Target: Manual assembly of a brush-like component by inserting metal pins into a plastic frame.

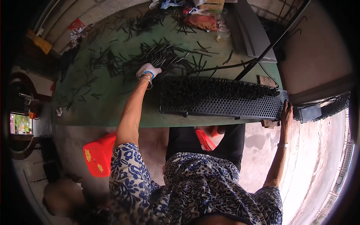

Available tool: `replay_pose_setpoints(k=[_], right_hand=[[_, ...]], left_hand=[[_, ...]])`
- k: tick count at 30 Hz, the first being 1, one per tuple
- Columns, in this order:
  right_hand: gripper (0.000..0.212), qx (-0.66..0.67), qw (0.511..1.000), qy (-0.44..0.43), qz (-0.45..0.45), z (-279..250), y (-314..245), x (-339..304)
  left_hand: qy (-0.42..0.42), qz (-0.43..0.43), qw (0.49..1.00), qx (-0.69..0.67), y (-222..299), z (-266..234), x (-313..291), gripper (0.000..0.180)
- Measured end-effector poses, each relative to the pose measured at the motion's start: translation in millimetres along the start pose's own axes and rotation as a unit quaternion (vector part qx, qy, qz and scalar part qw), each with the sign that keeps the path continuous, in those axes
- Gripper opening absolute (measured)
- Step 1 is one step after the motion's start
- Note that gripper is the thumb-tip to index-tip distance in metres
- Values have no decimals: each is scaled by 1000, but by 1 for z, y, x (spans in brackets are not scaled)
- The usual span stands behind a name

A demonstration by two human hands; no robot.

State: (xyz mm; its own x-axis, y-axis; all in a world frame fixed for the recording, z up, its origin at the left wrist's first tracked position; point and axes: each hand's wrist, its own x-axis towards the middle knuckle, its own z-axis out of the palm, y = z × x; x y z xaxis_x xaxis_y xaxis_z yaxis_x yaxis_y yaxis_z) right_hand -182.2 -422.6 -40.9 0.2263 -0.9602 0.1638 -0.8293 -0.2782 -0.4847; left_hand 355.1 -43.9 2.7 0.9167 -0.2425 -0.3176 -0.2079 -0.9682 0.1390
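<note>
A patterned blue-and-white shirt (202, 170) and black trousers (182, 140) occupy the near zone. A red stool (99, 159) stands to the left of the person; two gold marks are printed on it, too small to read. A further red item (205, 139) shows between the legs.

The green table (108, 116) lies in front. Near its front edge, right of centre, is the black tray (232, 107), a long perforated panel. Its far and left portions are filled with upright black sticks (213, 89); the near right portion shows bare holes. Brown ribbed pads (267, 81) show at the far and near sides of its right end.

Right hand (287, 111): bare, placed against the right end of the tray, fingers along the edge. Left hand (148, 70): white glove with blue cuff, located beyond the left end of the tray, at the near side of the loose pile (161, 54). Its fingers are drawn together; whether they grip a stick cannot be told.

A dark rod (268, 50) slants above the table at right. Beyond it are grey boards (250, 32), then an orange bag (202, 21) and a carton (212, 5). Print on the carton is illegible. At far left, a red sheet (76, 25) carries a pattern, likewise illegible.
</note>
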Motion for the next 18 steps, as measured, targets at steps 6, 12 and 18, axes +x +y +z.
replay_pose_setpoints(k=[6,12,18], right_hand=[[59,-22,1000,22,-3,4,-5,-3],[34,27,970,190,-152,-52,-96,-53],[31,418,848,-172,-276,-71,-294,-146]], left_hand=[[15,-34,999,17,-12,-7,0,55],[42,-2,998,-53,-35,4,5,57],[72,34,954,-289,-91,21,23,51]])
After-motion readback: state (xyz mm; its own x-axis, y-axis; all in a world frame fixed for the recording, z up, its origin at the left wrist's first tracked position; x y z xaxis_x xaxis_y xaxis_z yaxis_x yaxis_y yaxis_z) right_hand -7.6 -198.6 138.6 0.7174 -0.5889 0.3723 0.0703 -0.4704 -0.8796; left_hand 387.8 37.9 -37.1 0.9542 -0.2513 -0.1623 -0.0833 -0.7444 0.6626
